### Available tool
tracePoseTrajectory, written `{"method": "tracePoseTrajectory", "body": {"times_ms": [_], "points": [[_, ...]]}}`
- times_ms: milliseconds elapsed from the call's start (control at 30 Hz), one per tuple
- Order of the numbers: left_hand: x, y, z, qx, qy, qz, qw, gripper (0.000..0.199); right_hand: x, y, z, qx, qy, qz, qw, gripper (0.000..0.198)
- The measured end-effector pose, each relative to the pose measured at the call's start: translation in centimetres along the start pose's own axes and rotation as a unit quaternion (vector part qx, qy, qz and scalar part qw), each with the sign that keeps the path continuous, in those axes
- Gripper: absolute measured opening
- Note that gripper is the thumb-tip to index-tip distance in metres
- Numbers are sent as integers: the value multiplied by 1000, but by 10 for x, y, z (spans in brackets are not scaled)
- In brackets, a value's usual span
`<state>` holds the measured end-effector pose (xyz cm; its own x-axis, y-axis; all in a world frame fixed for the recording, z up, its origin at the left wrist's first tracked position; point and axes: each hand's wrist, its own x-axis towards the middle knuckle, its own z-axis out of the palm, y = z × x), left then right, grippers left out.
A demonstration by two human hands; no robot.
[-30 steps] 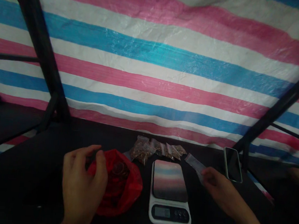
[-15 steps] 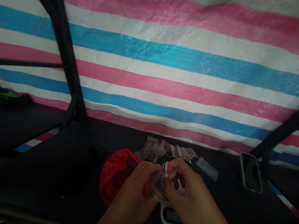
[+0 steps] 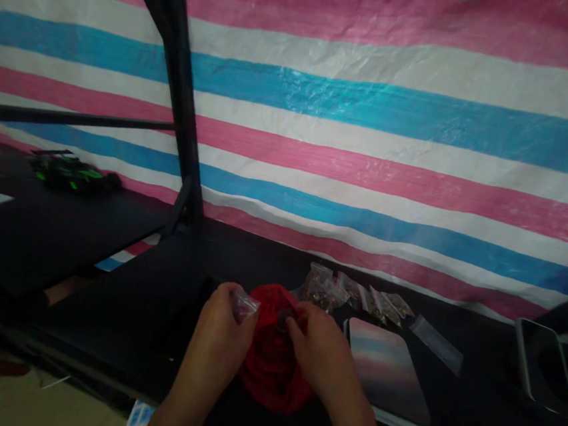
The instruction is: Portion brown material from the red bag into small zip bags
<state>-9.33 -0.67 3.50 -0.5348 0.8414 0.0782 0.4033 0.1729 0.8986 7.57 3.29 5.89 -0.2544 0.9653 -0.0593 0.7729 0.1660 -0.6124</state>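
Observation:
My left hand (image 3: pixel 225 328) is closed on a small clear plastic bag (image 3: pixel 245 305), just left of a red plastic bag (image 3: pixel 272 389). The red bag stands with its mouth open, and dark contents, too dim to make out, show inside. Over its right rim reaches my right hand (image 3: pixel 319 343), thumb and fingers pinching a small round, dark, cup-like thing (image 3: pixel 284 318) in the bag's mouth. To the right of this hand lies a kitchen scale (image 3: pixel 384 367) with a shiny metal plate and a display in front.
Several small filled zip bags (image 3: pixel 324 290) lie behind the red bag. A flat clear zip bag (image 3: pixel 437 345) and a phone (image 3: pixel 545 369) are at the right. At left are a black frame post (image 3: pixel 178 89) and a green-black toy car (image 3: pixel 72 171). Striped sheeting (image 3: pixel 372 134) hangs behind.
My view has swung left. My hands have come apart: the left keeps the clear bag, while the right has moved from it to the round thing in the red bag. The scale is uncovered.

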Motion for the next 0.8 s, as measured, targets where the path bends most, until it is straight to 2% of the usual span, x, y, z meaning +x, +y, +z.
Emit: {"method": "tracePoseTrajectory", "body": {"times_ms": [100, 200, 333, 467, 567, 667, 800], "points": [[-3, -12, 12, 98, -10, 35, 995, 37, 9, -1, 8, 17, -1, -2, 1000, 16], [-5, -13, 15, 125, -15, 19, 992, 31, 13, 0, 12, 62, -7, -14, 998, 14], [-3, -13, 11, 75, -33, 0, 997, 23, 12, -2, 14, 125, -53, -26, 990, 15], [3, -14, 7, 14, -35, -29, 999, 23, 10, -1, 14, 134, -80, -38, 987, 14], [7, -13, 4, -45, -18, -61, 997, 14, 11, 0, 12, 130, -25, -61, 989, 17], [8, -10, 3, -108, -9, -75, 991, 18, 14, -2, 14, 138, 35, -86, 986, 13], [8, -7, 4, -172, -7, -82, 982, 27, 16, -4, 24, 156, 31, -79, 984, 16]]}}
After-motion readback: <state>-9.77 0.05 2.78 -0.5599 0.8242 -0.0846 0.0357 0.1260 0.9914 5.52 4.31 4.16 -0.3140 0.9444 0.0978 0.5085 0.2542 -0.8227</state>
